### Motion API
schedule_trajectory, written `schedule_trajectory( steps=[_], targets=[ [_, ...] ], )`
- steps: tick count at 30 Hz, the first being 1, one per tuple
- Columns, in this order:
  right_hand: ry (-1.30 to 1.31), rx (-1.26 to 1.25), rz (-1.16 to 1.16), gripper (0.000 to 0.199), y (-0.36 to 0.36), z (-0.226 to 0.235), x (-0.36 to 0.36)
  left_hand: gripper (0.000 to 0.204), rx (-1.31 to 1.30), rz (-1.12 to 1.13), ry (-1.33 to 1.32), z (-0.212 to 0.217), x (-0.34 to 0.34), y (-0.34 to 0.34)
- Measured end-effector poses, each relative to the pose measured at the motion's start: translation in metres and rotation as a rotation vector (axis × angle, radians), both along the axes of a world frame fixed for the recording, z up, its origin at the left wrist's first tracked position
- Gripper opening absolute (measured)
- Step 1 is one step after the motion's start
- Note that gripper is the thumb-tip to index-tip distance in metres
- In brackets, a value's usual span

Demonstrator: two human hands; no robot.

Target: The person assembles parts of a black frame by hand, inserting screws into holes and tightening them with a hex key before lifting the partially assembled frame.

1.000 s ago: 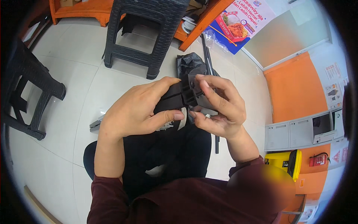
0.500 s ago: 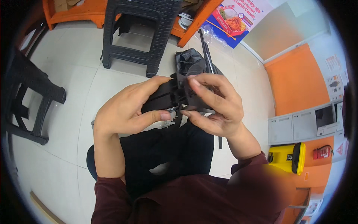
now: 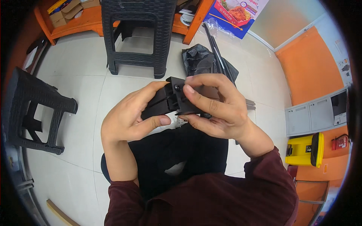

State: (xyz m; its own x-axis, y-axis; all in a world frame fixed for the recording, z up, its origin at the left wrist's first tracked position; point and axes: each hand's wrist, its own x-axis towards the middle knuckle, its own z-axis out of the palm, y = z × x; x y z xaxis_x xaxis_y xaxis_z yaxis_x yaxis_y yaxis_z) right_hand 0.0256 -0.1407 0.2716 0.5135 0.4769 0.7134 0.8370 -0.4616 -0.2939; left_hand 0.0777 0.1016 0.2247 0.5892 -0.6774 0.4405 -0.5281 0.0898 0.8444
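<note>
My left hand [image 3: 130,111] is closed round a black rectangular part [image 3: 156,105] with a groove along it. Against its right end sits a black bracket [image 3: 175,89] with a dark round screw or hole on its face. My right hand [image 3: 218,103] grips this bracket, with thumb below and fingers above. The two black parts meet between my hands, above my lap; whether they are fastened together I cannot tell. A clear plastic bag or wrapping [image 3: 176,121] shows partly beneath them.
A black plastic stool [image 3: 160,41] stands ahead, another stool [image 3: 52,94] at left. Beyond my hands lie a black plastic bag [image 3: 198,59] and long dark rods [image 3: 218,52]. An orange shelf [image 3: 83,23] is at the back; a yellow bin [image 3: 304,150] stands right.
The view has shifted. The bracket in my right hand is turned, so its face with the round screw or hole now shows. Both hands keep their hold.
</note>
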Motion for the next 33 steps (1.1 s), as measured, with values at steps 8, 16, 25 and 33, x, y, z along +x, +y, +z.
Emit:
schedule_trajectory(
  steps=[8, 16, 25, 33],
  targets=[
    [0.016, -0.085, 0.031, 0.033, -0.006, 0.028, 0.003, 0.065, 0.046, -0.016, -0.011, 0.002, -0.002, -0.005],
    [0.152, -0.018, 0.005, 0.027, -0.001, 0.029, -0.002, 0.062, 0.033, 0.001, -0.052, 0.0, -0.003, -0.007],
    [0.015, -0.216, 0.001, 0.032, -0.001, 0.029, 0.01, 0.064, 0.032, 0.042, -0.071, -0.003, -0.006, -0.012],
    [0.086, -0.347, 0.09, 0.017, -0.011, 0.045, 0.018, 0.071, 0.112, 0.044, 0.0, 0.001, -0.005, -0.009]
  ],
)
